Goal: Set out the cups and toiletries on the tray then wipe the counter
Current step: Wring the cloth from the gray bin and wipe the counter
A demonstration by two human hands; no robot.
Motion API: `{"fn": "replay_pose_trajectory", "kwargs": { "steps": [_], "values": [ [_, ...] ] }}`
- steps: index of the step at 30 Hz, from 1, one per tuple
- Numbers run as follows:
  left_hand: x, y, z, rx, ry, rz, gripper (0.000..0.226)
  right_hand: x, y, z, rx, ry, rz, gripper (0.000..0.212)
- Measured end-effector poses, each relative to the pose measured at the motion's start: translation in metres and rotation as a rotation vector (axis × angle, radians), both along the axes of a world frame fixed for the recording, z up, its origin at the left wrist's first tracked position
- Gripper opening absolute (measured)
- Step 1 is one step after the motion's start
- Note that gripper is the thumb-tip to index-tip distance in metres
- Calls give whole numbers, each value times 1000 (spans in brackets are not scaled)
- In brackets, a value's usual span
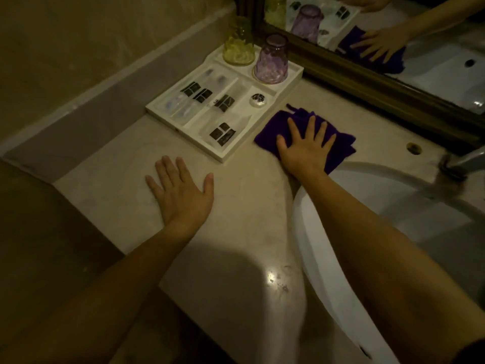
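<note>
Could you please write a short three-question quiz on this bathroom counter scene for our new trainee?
1. True or false: both cups stand upside down in the tray.
2. Which hand presses on the purple cloth? A) left B) right
3. What lies flat on the bare counter, holding nothing?

Key:
1. True: the yellow cup and the purple cup are both inverted.
2. B, the right hand.
3. The left hand.

White tray (pixel 288 82); yellow cup (pixel 238 43), purple cup (pixel 271 61), deep purple cloth (pixel 273 130), beige counter (pixel 236 211)
</note>
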State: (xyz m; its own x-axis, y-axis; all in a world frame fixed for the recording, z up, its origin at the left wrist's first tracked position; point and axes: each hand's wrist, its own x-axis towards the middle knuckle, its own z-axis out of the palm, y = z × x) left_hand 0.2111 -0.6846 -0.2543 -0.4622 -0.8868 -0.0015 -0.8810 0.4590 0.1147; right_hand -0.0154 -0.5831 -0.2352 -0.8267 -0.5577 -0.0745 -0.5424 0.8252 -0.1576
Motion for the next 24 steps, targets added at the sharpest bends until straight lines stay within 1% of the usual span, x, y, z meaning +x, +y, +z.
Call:
{"fn": "replay_pose_trajectory", "kwargs": {
  "steps": [13,24],
  "values": [
    [-1,1,1,-25,-23,1,81,-80,-15,1,22,-16,12,62],
    [-1,0,-1,-24,0,5,80,-100,8,2,6,-19,-258,64]
  ]
}}
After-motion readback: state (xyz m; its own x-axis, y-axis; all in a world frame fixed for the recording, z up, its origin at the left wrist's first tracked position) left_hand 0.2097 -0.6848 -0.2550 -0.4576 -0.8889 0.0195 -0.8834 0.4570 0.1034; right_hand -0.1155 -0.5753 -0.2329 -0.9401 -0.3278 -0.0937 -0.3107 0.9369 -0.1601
